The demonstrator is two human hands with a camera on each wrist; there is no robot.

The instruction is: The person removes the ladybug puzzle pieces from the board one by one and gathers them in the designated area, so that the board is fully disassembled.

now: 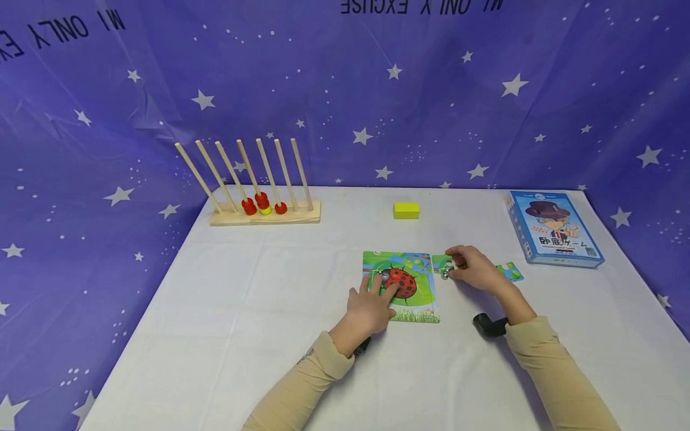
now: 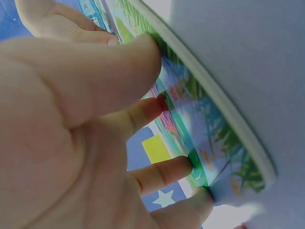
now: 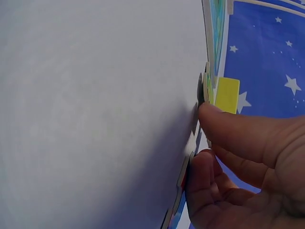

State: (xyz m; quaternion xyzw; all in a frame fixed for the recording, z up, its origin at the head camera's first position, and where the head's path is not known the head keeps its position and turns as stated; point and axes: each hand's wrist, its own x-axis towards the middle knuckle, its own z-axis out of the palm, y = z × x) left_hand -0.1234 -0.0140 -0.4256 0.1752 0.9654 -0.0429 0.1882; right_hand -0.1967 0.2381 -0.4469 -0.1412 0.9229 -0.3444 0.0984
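A square ladybug puzzle [image 1: 419, 299] with a green and blue picture lies flat on the table. My left hand [image 1: 369, 311] rests on its left part, fingers spread; the left wrist view has the fingertips on the printed face and the thumb [image 2: 138, 57] near the edge. Just beyond the puzzle's right edge, my right hand [image 1: 474, 267] pinches a small green puzzle piece [image 1: 439, 263] between thumb and fingers. The fingers partly cover that piece. Another green and blue puzzle piece [image 1: 510, 271] lies behind the right hand. Loose piece edges [image 3: 183, 179] show below the fingers in the right wrist view.
A yellow block [image 1: 406, 211] sits behind the puzzle. Back left stands a wooden peg rack [image 1: 264, 218] with red and yellow beads. A blue game box [image 1: 555, 230] lies at the right. Purple star-printed cloth [image 1: 345, 96] hangs behind the white table [image 1: 269, 311].
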